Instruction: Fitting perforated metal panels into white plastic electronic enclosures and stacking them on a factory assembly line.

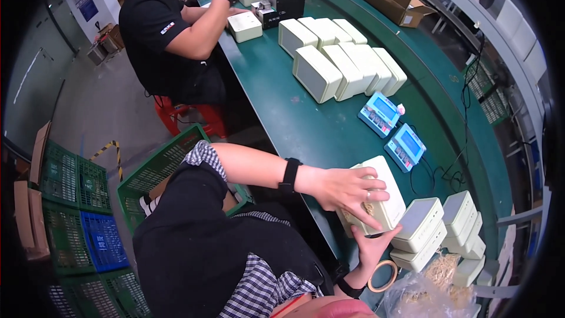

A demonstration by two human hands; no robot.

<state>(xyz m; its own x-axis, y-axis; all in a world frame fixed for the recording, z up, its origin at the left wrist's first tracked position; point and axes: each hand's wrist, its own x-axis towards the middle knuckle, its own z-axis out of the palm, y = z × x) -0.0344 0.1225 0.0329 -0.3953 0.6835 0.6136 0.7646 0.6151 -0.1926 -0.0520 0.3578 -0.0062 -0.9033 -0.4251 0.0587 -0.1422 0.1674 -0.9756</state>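
Note:
On the near edge of the green table, a cream box-shaped casing [388, 194] stands tilted between my hands. My left hand [347, 191] comes from the left and lies over its near side, fingers bent against the surface. Beneath those fingers, small tan pieces [368, 208] show on the casing; their exact kind is unclear. My right hand [372, 249] grips the casing's lower edge, with its thumb and fingers at the bottom corners. Part of the near side is hidden by my left hand. Beside my right wrist lies a tan tape-like ring [382, 276].
A clear plastic bag [432, 294] of tan pieces lies near right, by stacked cream casings [418, 224]. Two blue devices with screens [406, 146] and cables sit beyond. Several more casings [347, 62] stand farther off. A co-worker [170, 35] sits left; green crates [62, 182] line the floor.

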